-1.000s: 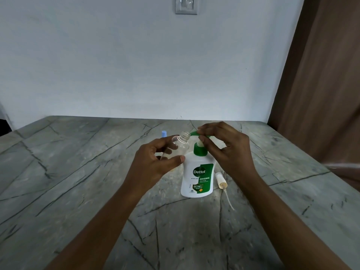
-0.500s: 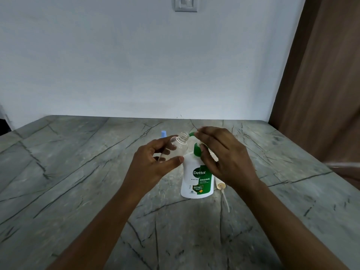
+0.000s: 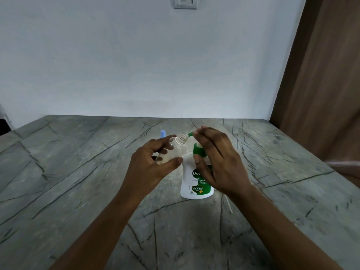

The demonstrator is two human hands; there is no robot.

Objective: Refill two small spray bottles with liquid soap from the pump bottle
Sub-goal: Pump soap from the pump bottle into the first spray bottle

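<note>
Now the right hand (image 3: 220, 162) has pressed lower, covering the pump bottle (image 3: 191, 187).

Clear, glossy plastic for the small spray bottle (image 3: 175, 148). Opaque white plastic, smooth, with a printed glossy label, for the pump bottle (image 3: 190, 184); green plastic pump. Polished grey stone look, dark-veined, for the table (image 3: 78, 172). Matt painted wall (image 3: 136, 65).

The left hand (image 3: 150, 166) holds a small clear spray bottle (image 3: 172, 149), tipped so its open neck meets the green spout of the pump bottle (image 3: 194, 184). The right hand (image 3: 220, 162) rests on the pump. A blue cap (image 3: 163, 133) peeks out behind, on the gray bench (image 3: 78, 172).
</note>
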